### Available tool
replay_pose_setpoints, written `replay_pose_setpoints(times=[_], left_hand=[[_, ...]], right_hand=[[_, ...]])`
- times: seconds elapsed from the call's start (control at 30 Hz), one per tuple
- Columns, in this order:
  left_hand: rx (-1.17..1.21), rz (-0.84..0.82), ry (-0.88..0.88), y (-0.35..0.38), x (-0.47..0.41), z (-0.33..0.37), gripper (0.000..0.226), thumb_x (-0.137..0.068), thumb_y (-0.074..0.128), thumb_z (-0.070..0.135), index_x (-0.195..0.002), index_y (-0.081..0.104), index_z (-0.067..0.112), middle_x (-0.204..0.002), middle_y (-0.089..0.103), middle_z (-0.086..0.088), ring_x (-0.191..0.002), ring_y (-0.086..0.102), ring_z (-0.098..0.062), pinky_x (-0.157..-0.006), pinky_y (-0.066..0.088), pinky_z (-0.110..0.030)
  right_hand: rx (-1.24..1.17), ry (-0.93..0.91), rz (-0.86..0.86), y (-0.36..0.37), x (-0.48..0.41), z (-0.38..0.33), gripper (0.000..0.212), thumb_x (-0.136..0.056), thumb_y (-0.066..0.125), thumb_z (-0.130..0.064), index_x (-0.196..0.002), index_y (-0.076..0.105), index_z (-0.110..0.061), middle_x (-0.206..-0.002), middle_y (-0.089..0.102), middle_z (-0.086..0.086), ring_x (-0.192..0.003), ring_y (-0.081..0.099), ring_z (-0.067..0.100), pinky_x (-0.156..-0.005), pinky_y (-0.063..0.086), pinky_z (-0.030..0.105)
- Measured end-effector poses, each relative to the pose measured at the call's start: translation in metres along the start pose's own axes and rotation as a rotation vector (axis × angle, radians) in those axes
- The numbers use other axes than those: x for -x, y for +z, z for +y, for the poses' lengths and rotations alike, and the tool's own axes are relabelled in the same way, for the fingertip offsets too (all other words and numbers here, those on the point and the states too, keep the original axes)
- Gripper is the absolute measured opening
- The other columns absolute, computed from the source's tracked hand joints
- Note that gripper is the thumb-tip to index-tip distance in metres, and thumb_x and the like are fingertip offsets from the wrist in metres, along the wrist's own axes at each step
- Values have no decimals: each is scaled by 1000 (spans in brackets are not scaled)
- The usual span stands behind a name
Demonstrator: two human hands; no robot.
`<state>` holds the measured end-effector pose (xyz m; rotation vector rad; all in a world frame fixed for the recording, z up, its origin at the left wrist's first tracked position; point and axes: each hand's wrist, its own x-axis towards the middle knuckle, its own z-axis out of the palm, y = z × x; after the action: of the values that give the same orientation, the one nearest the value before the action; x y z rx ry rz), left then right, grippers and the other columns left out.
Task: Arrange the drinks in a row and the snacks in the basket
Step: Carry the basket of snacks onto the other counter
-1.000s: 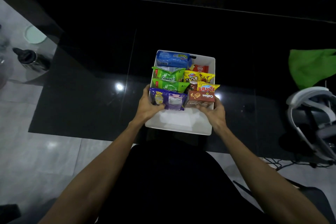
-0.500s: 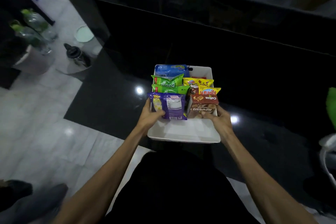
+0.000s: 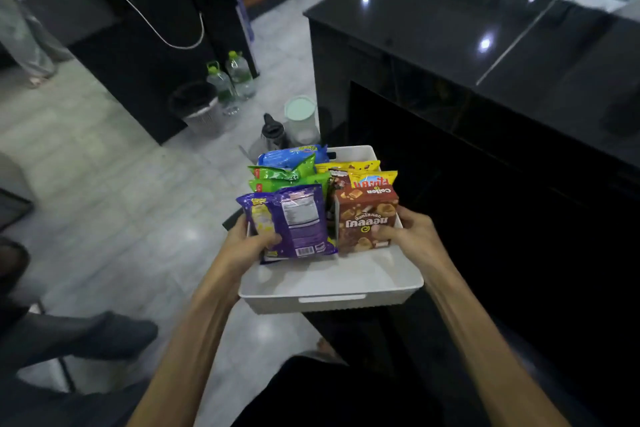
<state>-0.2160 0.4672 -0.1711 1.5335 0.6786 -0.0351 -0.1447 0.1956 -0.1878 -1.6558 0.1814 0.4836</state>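
You hold the white basket up in front of you with both hands, one on each side wall, its near end bare and its far end packed with snacks. Your left hand grips the left wall, the fingers curled over the rim with the thumb pressing the lower corner of the purple bag, which stands upright at the front of the left row. Your right hand grips the right wall, its fingers wrapped round the rim and the thumb laid against the front of the brown box, which stands upright at the front of the right row.

Behind the purple bag stand two green bags, and behind those a blue bag against the far wall. Behind the brown box sit yellow bags.

To your right is a glossy black counter. On the pale tiled floor to the far left stand two clear bottles with green caps, just beside a dark waste bin. Nearer the basket's far end are a dark-topped jug and a pale-lidded container, side by side.
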Motion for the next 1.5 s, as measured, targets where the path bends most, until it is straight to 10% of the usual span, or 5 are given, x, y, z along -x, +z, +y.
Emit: replay_pose_setpoints(times=[0.47, 0.7, 0.8, 1.3, 1.5], left_hand=[[-26, 32, 330, -40, -38, 222, 30, -82, 63, -12, -96, 64, 15, -90, 70, 2, -69, 68, -5, -54, 50, -11], [-92, -194, 418, 47, -102, 284, 36, -82, 62, -14, -114, 59, 0, -103, 69, -9, -92, 66, -22, -79, 57, -29], [-172, -294, 465, 99, -129, 297, 24, -82, 62, -14, -95, 62, 6, -71, 73, 11, -64, 67, -1, -57, 52, -13], [-524, -528, 599, 215, -228, 344, 31, -74, 79, 4, -82, 59, 26, -64, 68, 21, -59, 62, 15, -47, 41, -2], [-637, -439, 671, 217, -227, 344, 92, -72, 83, 17, -144, 27, 11, -117, 51, 7, -102, 57, -11, -82, 44, -25]], right_hand=[[347, -495, 80, 14, -34, -238, 22, -74, 77, -22, -94, 72, -26, -87, 74, -14, -76, 69, -2, -64, 51, 15], [231, -446, 339, -48, -61, -258, 35, -58, 78, -28, -92, 75, -23, -84, 76, -9, -79, 73, 13, -82, 59, 42], [185, -377, 434, -83, -79, -254, 37, -55, 78, -25, -91, 76, -18, -86, 77, -4, -82, 73, 18, -84, 58, 45], [289, -297, 739, -142, -143, -269, 13, -74, 71, -20, -80, 62, -27, -91, 68, -2, -87, 65, 16, -78, 52, 29], [281, -272, 654, -147, -147, -267, 16, -72, 75, -21, -79, 64, -29, -89, 70, -6, -89, 68, 16, -82, 54, 33]])
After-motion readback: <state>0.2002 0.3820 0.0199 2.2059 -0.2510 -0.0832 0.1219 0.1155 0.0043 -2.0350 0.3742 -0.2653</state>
